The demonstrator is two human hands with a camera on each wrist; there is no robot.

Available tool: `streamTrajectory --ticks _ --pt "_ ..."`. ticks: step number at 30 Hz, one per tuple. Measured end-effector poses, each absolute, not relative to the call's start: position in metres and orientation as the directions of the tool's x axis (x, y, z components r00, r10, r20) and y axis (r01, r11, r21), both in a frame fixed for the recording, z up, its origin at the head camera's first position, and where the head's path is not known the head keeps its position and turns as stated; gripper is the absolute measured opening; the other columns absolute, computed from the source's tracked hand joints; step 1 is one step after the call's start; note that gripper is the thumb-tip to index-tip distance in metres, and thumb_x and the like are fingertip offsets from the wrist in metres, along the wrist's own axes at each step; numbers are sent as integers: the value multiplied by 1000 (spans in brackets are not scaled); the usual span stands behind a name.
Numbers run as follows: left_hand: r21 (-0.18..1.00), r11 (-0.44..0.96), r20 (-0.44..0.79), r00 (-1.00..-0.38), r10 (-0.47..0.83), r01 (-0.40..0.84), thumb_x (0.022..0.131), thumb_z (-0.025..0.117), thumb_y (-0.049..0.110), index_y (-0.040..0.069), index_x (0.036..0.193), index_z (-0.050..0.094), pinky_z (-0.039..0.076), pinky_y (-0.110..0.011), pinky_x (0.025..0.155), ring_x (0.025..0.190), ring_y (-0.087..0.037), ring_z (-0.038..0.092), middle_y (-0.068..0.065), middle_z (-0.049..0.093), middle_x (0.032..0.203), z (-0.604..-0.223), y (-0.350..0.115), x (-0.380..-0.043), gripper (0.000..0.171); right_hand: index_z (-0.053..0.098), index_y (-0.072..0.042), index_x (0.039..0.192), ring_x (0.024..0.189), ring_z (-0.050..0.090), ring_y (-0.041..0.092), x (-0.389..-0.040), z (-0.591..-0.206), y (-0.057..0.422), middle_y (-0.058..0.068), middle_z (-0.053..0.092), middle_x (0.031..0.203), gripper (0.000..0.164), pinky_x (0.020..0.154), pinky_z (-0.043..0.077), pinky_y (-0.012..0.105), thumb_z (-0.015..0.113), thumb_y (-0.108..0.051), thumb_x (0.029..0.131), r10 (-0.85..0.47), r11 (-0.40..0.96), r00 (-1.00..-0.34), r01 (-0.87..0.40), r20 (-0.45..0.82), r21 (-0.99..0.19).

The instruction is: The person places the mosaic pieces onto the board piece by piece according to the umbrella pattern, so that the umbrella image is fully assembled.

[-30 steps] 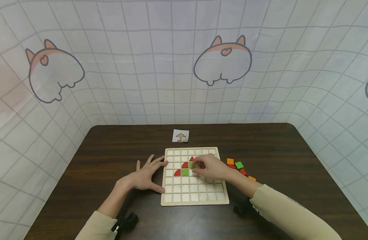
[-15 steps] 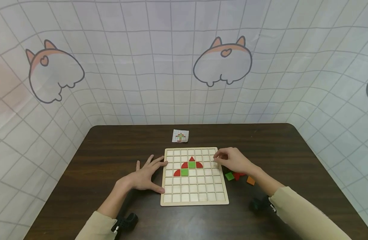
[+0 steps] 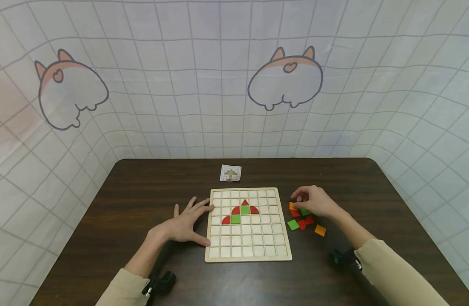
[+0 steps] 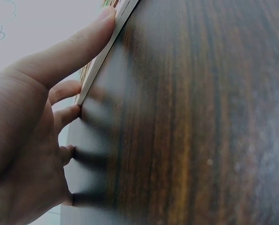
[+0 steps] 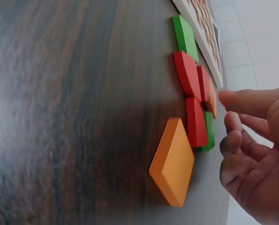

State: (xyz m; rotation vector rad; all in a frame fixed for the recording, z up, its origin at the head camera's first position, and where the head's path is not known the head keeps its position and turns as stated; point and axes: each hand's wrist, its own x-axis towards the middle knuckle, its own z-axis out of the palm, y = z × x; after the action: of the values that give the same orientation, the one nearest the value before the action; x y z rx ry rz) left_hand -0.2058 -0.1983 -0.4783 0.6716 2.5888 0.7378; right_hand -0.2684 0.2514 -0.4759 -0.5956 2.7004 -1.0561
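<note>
My left hand (image 3: 185,223) is spread at the left edge of a square wooden grid board (image 3: 242,251), thumb and fingertips touching its rim. Several pieces lie in the cells: a red triangle (image 3: 245,202), green squares (image 3: 235,219) and red quarter-circles (image 3: 254,210). Beyond the board's right side, my right hand (image 3: 316,201) hangs over the loose pieces, fingers loosely curled with nothing between them. Its thumb is close to an orange square (image 3: 292,205), and the hand partly covers a green square (image 3: 305,211). In the right wrist view, thumb and fingertips stand apart.
Red pieces (image 3: 302,225), a green square (image 3: 293,225) and another orange square (image 3: 320,230) lie right of the board. A small printed pattern card (image 3: 230,173) lies behind the board on the dark wooden table (image 3: 161,178). Tiled-print cloth (image 3: 180,85) surrounds the table.
My right hand has left the board and moved right to the loose pieces. A red quarter-circle shows right of the upper green square, where the hand was. The left hand has stayed put.
</note>
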Motion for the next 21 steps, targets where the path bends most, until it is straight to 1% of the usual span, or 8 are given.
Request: streamTrajectory --ticks 3,6,9,13,16,19,21 --pt "566 751 -212 -820 532 340 78 87 54 19 160 36 -13 -80 104 154 -42 -9 -8 12 171 -480 -198 -206 103 73 -2 106 69 52 18 -270 -478 254 1 57 80 17 61 43 29 78 -8 91 -411 680 -911 -283 -33 -677" --pt "566 750 -212 -820 532 341 78 87 55 20 160 36 -14 -80 105 154 -42 -9 -7 11 171 -481 -198 -206 103 73 -2 106 66 50 17 -272 -479 256 1 56 78 17 59 41 29 77 -11 93 -398 697 -917 -285 -25 -659" --pt "568 748 -209 -819 535 343 78 87 55 20 160 36 -14 -80 105 154 -42 -10 -7 11 171 -482 -199 -206 103 73 -1 106 65 51 17 -273 -480 257 1 57 76 16 59 41 30 74 -14 96 -381 711 -924 -286 -10 -643" --pt "573 744 -206 -818 538 345 78 86 55 20 160 35 -14 -80 105 154 -42 -10 -7 11 171 -482 -198 -206 103 74 -2 109 65 53 17 -273 -481 260 0 62 78 19 60 44 32 72 -19 99 -374 720 -928 -289 -2 -631" --pt "570 745 -206 -816 539 348 79 86 56 20 161 35 -14 -80 104 154 -42 -10 -6 10 171 -484 -199 -206 103 73 -2 113 68 55 18 -273 -480 262 0 64 80 25 62 45 33 75 -20 96 -385 712 -922 -275 -33 -647" --pt "562 750 -207 -818 536 349 78 86 57 20 160 35 -13 -80 104 154 -42 -10 -6 11 171 -483 -199 -207 103 71 0 115 70 56 19 -272 -478 263 1 64 83 30 63 46 34 79 -19 93 -402 700 -914 -265 -59 -664" --pt "560 752 -208 -819 534 348 78 86 57 20 160 36 -13 -80 104 154 -42 -9 -6 11 171 -483 -199 -207 103 72 0 114 70 56 19 -272 -477 263 1 65 84 30 63 46 34 80 -16 91 -410 698 -910 -268 -63 -664"
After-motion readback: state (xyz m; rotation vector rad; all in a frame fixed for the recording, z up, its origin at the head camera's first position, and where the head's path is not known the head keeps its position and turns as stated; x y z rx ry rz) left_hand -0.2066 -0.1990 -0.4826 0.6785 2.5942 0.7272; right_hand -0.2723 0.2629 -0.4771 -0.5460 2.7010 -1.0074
